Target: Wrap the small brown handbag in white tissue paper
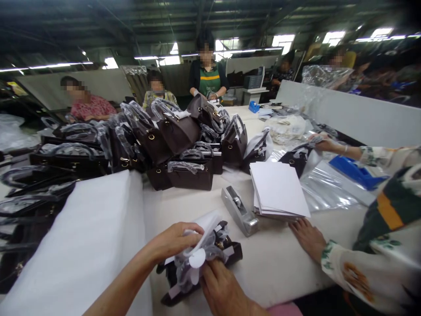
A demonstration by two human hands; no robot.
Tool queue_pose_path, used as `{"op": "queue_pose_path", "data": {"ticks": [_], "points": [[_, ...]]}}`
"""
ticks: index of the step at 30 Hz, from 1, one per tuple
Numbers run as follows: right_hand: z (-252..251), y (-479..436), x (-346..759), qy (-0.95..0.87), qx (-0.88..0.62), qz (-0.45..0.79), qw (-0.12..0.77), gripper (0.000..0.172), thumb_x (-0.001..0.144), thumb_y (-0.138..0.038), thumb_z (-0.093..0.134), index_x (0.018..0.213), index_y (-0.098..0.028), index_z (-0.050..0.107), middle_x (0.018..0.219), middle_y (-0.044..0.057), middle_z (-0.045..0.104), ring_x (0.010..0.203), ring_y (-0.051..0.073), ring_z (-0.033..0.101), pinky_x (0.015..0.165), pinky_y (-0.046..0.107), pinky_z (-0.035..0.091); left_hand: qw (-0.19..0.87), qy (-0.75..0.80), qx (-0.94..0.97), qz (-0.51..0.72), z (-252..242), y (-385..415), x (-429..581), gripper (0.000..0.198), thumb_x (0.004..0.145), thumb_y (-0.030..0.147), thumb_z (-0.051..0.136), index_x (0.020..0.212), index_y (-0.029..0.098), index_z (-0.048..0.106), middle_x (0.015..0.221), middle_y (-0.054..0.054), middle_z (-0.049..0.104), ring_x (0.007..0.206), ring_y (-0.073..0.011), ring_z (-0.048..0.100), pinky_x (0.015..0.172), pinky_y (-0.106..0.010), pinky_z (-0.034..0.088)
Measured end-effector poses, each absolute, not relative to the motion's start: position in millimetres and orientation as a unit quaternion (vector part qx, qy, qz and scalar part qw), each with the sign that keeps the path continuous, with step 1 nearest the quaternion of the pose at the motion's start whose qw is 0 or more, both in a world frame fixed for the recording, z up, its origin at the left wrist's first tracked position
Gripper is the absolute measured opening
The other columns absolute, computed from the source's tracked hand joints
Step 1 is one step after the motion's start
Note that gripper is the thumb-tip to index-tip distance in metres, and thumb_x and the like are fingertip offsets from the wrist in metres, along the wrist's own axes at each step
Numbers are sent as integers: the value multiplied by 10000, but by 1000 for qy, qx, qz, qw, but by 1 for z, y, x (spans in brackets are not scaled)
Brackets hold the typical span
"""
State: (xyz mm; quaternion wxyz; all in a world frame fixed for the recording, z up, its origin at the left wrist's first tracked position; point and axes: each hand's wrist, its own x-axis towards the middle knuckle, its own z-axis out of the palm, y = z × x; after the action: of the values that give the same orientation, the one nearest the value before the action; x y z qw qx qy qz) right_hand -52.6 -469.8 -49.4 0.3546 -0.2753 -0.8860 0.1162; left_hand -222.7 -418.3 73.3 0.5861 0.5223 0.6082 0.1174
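A dark brown handbag (236, 253) lies on the table in front of me, its handles (215, 252) wrapped in clear plastic. A white round tag (197, 259) hangs among the wrapping. My left hand (179, 239) pinches a white foam sheet (210, 223) at the bag's upper left side. From the near side, my right hand (222, 283) has its fingers curled in at the bag by the wrapped handles. Its fingertips are hidden there. Just beyond the bag is a grey metal tape dispenser (238, 210).
Stacked white foam sheets (79, 228) lie at left. Behind them are piled dark handbags (177, 131). A stack of white paper (278, 186) lies right of the dispenser, near a co-worker's hand (307, 237). Farther right are plastic bags (329, 186) and a blue tape dispenser (357, 172).
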Motion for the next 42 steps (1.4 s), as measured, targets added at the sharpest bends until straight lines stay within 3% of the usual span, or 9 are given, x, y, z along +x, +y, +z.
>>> {"op": "queue_pose_path", "data": {"ticks": [6,10,12,16,19,21,24,31,42], "points": [[-40,-466,-52,-882,-254,124,377,400,819,-78,373,1204,-34,469,1022,184,600,913,251,572,674,320,543,612,561,539,138,61,-420,-232,422,799,452,500,1088,160,595,896,-13,642,780,-172,538,654,-216,396],[-18,-455,-27,-861,-147,151,463,321,841,-83,376,1127,-125,515,726,39,633,577,135,565,475,214,449,599,579,539,120,58,-418,-235,519,791,526,497,1143,149,557,927,-32,643,821,-196,554,681,-231,409],[-10,-441,-8,-825,-204,192,492,261,848,-110,413,1072,-161,538,648,-4,604,517,114,531,479,215,420,581,601,539,103,58,-417,-236,549,782,553,494,1146,147,554,967,-43,640,846,-209,558,704,-241,413],[-6,-399,20,-741,-461,320,370,140,812,-231,547,937,-183,587,771,19,609,660,130,549,615,238,426,569,612,543,86,60,-415,-236,554,778,567,489,1138,153,567,1029,-51,629,919,-233,553,769,-260,413],[-13,-372,19,-751,-484,383,234,280,691,-321,679,920,-178,605,801,15,612,680,137,528,617,236,385,580,613,529,87,60,-415,-235,576,778,566,496,1170,147,549,1032,-58,631,924,-238,555,766,-259,415],[-21,-362,12,-760,-464,411,196,271,644,-329,707,844,-171,614,752,4,606,661,132,514,578,220,339,587,611,523,93,59,-414,-235,584,774,567,506,1177,146,547,1018,-57,636,913,-236,558,752,-254,417],[-33,-356,3,-747,-428,473,184,177,700,-329,653,697,-159,602,617,-27,565,573,95,485,501,193,273,605,602,511,102,59,-414,-235,609,763,584,511,1182,144,546,965,-54,649,867,-230,567,711,-247,423],[-41,-352,1,-731,-384,527,202,245,748,-298,609,567,-143,555,500,-63,435,502,51,384,466,172,230,593,623,503,92,61,-412,-236,626,727,613,527,1151,154,574,1034,-62,640,884,-237,566,711,-247,437],[-35,-356,-3,-738,-440,477,187,225,766,-291,565,591,-150,579,513,-45,475,508,65,416,483,181,237,568,629,524,83,63,-411,-236,574,749,584,504,1139,172,590,1088,-53,625,940,-261,555,776,-272,454]]}}
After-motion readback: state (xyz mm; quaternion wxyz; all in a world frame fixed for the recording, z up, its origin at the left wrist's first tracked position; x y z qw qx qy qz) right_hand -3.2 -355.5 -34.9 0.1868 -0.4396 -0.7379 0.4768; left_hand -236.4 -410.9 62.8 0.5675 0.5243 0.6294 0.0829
